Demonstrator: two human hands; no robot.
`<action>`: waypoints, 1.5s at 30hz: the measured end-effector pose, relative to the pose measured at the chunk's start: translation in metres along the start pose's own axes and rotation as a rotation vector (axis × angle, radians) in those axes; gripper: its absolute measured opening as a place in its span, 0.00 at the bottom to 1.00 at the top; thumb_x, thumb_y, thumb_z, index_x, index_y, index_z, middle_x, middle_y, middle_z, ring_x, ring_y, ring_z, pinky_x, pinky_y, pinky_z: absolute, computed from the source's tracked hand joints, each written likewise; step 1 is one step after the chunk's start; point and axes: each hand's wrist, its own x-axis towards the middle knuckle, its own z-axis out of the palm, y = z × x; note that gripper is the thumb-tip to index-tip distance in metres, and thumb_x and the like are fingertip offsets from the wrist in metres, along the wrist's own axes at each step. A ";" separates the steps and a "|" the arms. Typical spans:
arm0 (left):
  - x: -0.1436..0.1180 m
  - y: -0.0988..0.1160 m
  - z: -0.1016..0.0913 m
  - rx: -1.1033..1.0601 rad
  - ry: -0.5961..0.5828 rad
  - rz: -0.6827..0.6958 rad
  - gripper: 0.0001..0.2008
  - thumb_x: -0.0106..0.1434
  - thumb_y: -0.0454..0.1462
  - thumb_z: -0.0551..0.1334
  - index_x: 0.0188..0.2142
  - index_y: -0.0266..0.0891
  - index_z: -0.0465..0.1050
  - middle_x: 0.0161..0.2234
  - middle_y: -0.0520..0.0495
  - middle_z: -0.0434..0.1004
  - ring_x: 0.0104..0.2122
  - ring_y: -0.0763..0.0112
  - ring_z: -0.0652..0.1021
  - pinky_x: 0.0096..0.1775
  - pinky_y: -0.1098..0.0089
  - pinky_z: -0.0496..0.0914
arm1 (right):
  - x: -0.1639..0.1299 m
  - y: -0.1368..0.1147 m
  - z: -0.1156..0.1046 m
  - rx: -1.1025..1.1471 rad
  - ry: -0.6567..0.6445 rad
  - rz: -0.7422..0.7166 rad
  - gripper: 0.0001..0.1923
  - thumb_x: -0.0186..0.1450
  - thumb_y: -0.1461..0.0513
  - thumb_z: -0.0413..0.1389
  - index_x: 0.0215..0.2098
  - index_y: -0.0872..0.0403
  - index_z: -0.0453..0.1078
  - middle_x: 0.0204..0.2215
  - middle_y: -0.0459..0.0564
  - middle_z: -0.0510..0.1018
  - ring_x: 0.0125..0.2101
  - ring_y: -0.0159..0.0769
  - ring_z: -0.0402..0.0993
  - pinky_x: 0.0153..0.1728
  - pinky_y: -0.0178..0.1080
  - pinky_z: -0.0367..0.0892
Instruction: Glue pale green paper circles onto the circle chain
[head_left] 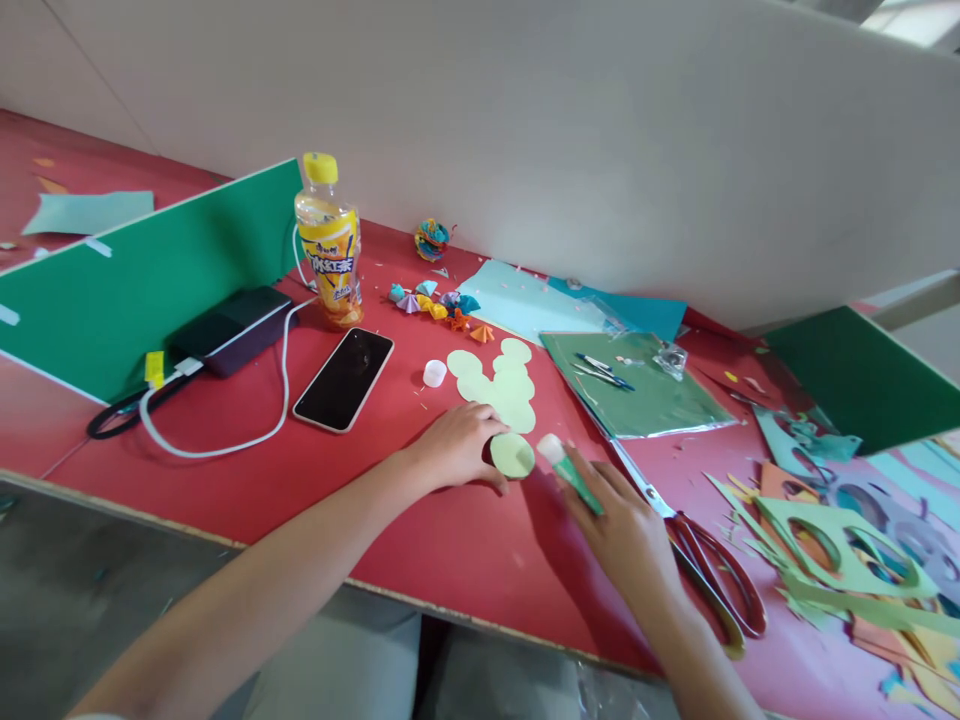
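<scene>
Your two forearms come in from the bottom edge, both cut off by the frame before the elbows. Your left hand [457, 445] lies flat on the red surface [450, 545], fingers loosely spread, pinning the edge of a pale green paper circle [513, 455]; the fingertips are partly hidden under the hand, so you cannot see how much of the paper they cover. Your right hand [626, 535] is wrapped around a green glue stick [570, 468], whose whitish tip sits just beside the circle; the lower barrel is hidden inside your grip.

Just behind the circle lies a cluster of overlapping pale green circles [499, 380], and left of them a small white cap [434, 373]. Red-handled scissors [705, 560] lie right beside your right hand, their blades running up toward a green sheet in a clear sleeve [637, 395]; the small things resting on that sheet are hard to make out. Farther right, cut paper scraps [847, 550] pile up and run off the frame.

On your left, a dark phone [343, 379] lies face up, near a power bank [232, 330] with a white cable [225, 440]. An orange drink bottle [328, 245] stands behind it, against a green board [142, 275]. Small folded paper fans [435, 303] are scattered near the back wall.
</scene>
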 end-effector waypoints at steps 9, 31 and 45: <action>0.000 -0.004 0.002 -0.007 0.002 0.025 0.33 0.42 0.52 0.70 0.46 0.39 0.71 0.43 0.43 0.71 0.44 0.58 0.70 0.45 0.61 0.65 | 0.003 -0.002 -0.003 0.020 -0.019 0.008 0.21 0.67 0.56 0.47 0.57 0.49 0.61 0.37 0.51 0.76 0.24 0.33 0.75 0.19 0.31 0.63; -0.006 -0.044 -0.051 0.333 0.669 -0.457 0.23 0.59 0.49 0.59 0.50 0.40 0.65 0.53 0.37 0.67 0.56 0.51 0.63 0.57 0.48 0.45 | 0.046 0.013 0.018 0.722 0.046 0.169 0.24 0.63 0.50 0.51 0.51 0.57 0.66 0.43 0.57 0.76 0.37 0.43 0.74 0.38 0.42 0.69; -0.006 0.000 -0.015 -0.210 0.245 -0.176 0.22 0.55 0.40 0.63 0.50 0.42 0.63 0.43 0.48 0.74 0.38 0.69 0.76 0.35 0.72 0.71 | 0.039 0.002 0.008 1.064 -0.162 0.136 0.21 0.63 0.53 0.50 0.51 0.53 0.66 0.36 0.51 0.77 0.30 0.37 0.73 0.30 0.36 0.70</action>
